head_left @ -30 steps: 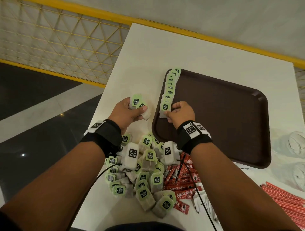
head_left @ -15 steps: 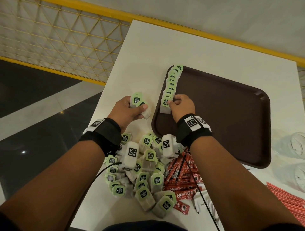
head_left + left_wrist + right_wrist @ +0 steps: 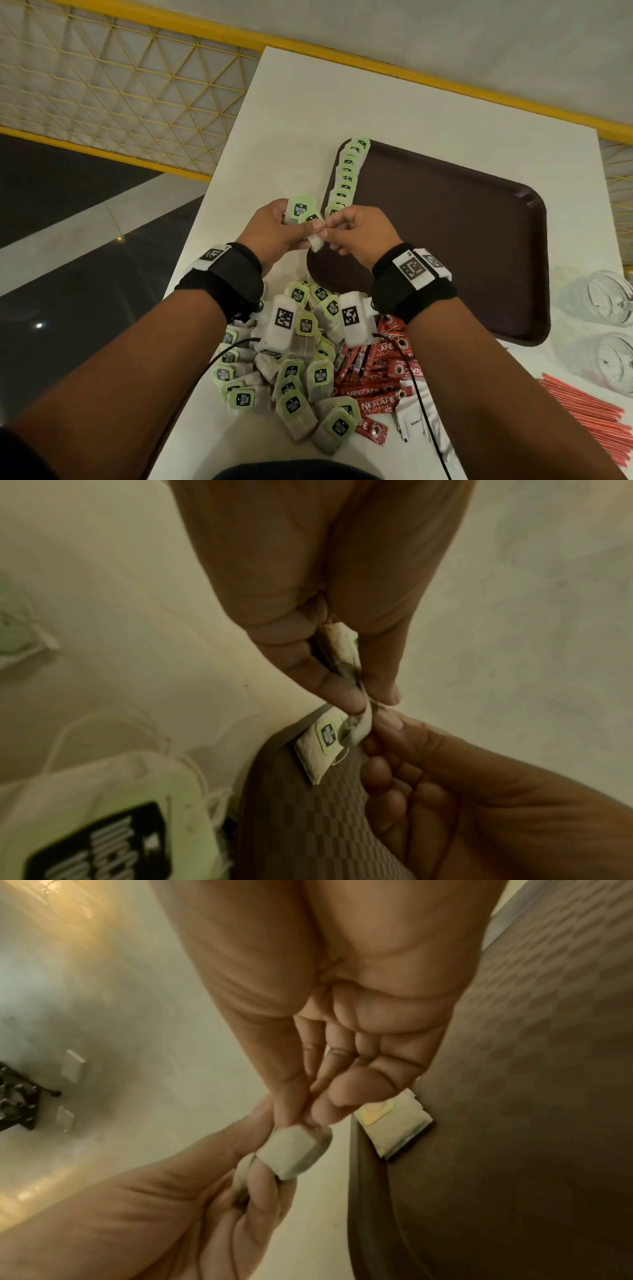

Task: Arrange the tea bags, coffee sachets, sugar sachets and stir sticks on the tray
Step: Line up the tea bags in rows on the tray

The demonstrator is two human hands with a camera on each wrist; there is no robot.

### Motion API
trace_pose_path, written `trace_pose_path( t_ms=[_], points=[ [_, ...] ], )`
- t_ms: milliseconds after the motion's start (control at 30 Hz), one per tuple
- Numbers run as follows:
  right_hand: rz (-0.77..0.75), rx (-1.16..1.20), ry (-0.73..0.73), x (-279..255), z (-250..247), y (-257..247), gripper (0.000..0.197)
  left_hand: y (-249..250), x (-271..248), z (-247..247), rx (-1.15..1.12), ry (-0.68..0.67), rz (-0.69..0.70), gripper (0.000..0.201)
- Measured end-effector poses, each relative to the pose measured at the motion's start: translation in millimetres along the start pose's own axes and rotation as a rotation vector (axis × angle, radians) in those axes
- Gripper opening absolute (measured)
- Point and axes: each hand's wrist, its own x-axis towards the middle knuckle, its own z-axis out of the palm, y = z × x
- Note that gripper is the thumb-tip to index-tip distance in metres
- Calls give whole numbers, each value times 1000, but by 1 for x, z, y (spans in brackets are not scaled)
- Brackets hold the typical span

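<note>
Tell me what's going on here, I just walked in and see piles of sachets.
A person is lining tea bags along the left edge of a brown tray. The left hand holds a few tea bags, and the right hand pinches one of them to take it. The row of tea bags runs down that edge. Loose tea bags, coffee sachets and stir sticks wait on the table.

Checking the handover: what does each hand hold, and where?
Left hand grips tea bags by their pouches; right hand pinches one bag's lower corner.
</note>
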Motion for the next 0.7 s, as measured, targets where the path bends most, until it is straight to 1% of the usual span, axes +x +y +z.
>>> trace_pose_path(
  t_ms=[67, 133, 267, 367, 500, 633, 700],
  points=[
    [23, 3, 32, 1, 0, 4, 11, -2, 0, 2, 0, -12, -9, 27],
    [59, 39, 65, 2, 0, 9, 9, -3, 0, 4, -14, -15, -23, 30],
    [197, 203, 164, 8, 0, 22, 9, -2, 0, 2, -60, 56, -76, 10],
    [280, 232, 209, 14, 4, 28, 9, -1, -2, -3, -157, 86, -123, 11],
    [323, 165, 233, 21, 10, 29, 14, -2, -8, -7, -116, 83, -109, 17],
    [360, 86, 281, 18, 8, 26, 19, -3, -13, -10, -81, 89, -96, 11],
    [335, 32, 315, 14, 5, 23, 22, -5, -14, -12, -22, 104, -84, 11]
  ],
)
